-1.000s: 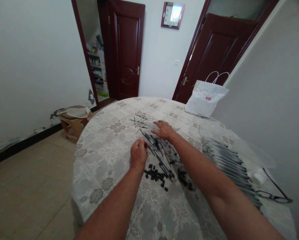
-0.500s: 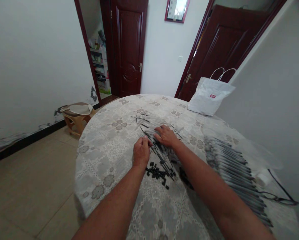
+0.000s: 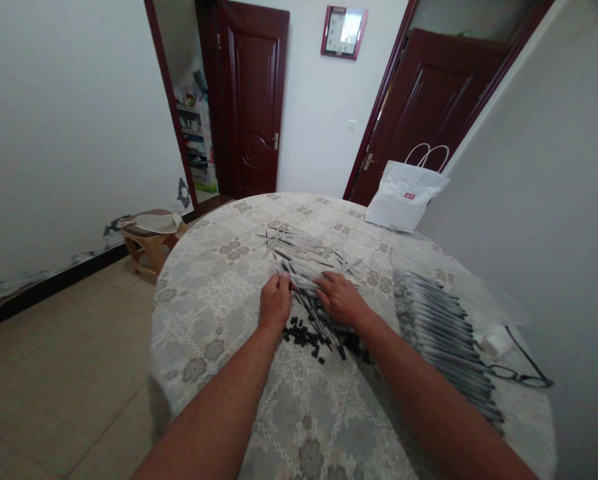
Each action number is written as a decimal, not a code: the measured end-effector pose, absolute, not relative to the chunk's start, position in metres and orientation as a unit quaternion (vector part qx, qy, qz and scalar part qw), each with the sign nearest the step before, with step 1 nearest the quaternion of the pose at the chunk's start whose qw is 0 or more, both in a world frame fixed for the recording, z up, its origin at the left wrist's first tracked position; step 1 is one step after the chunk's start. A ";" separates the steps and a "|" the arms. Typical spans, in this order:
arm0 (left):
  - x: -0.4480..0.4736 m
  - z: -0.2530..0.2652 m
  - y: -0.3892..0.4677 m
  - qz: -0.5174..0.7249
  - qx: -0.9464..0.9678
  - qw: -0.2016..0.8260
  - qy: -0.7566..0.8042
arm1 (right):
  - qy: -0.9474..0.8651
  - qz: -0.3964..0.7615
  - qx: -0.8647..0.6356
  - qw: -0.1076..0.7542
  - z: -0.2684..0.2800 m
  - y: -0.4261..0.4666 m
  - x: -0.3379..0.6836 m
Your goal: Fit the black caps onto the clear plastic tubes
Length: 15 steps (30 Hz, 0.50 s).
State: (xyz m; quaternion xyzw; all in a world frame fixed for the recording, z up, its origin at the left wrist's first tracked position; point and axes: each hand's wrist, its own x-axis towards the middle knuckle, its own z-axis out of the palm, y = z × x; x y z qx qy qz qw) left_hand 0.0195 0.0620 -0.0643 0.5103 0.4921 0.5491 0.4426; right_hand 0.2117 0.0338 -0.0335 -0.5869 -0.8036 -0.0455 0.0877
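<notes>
My left hand (image 3: 275, 301) is closed in a pinch at the left side of a loose bundle of thin pen refills (image 3: 315, 319), holding at least one. My right hand (image 3: 341, 297) lies over the bundle's right side, fingers stretched out and touching it; its palm hides part of the bundle. More pale and dark refills (image 3: 303, 247) are scattered just beyond both hands. Small black caps (image 3: 301, 333) form a loose heap below my left hand. Other black pieces (image 3: 356, 347) lie partly hidden under my right forearm.
A row of grey pen-like sticks (image 3: 441, 333) lies at the right, near clear plastic, a white roll (image 3: 496, 343) and eyeglasses (image 3: 521, 379). A white paper bag (image 3: 403, 197) stands at the far edge of the round table (image 3: 203, 313). A stool (image 3: 151, 247) is at left.
My right hand has drawn back toward me and to the right, away from my left hand. My left hand stays at the refills. The view has shifted slightly.
</notes>
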 end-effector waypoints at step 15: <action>0.023 -0.051 0.056 0.553 0.557 0.424 0.451 | -0.745 -0.001 -0.607 0.276 -0.020 -0.018 0.247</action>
